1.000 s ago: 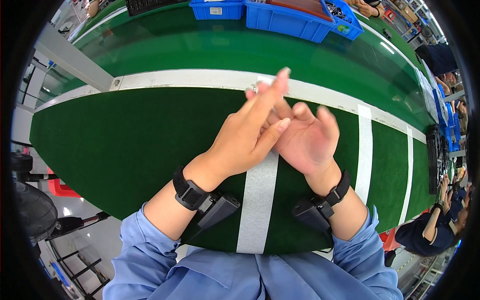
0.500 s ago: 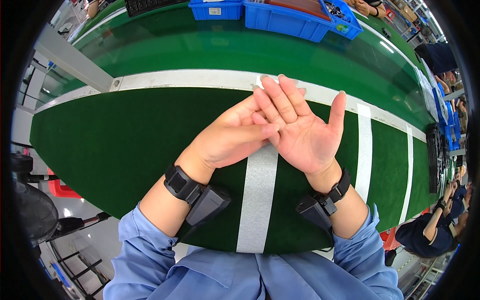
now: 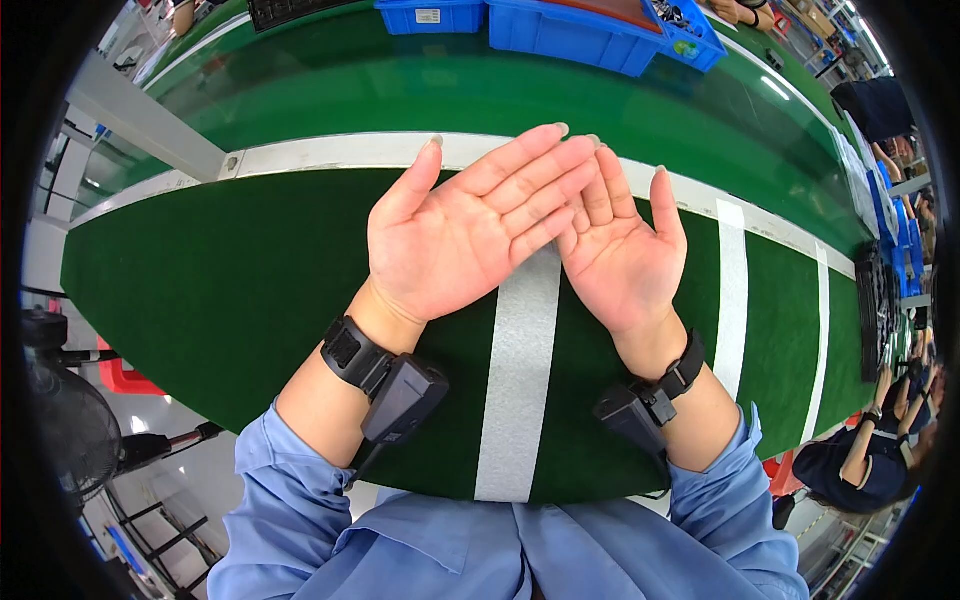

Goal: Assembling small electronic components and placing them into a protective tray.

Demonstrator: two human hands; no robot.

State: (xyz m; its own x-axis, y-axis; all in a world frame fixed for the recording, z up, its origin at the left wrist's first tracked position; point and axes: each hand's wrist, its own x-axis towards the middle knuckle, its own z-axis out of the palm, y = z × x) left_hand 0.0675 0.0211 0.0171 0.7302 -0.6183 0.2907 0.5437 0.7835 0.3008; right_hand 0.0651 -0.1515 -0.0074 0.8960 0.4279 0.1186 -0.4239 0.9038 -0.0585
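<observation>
My left hand is held palm up over the green mat, fingers stretched toward the upper right. Its fingertips overlap the fingers of my right hand, which is also palm up beside it. Both palms are bare and hold nothing. A black band with a small black box is strapped to each wrist, one on the left wrist and one on the right wrist. A grey stripe on the mat runs under the hands. My blue sleeves enter from the lower edge.
Behind the mat runs a glossy green conveyor belt with blue bins at its far side. More white stripes cross the mat at the right. A seated person is at the lower right; a black fan stands at the left.
My hands were pressed together, the left over the right. They have turned and spread so both palms now face up, side by side with the fingers overlapping.
</observation>
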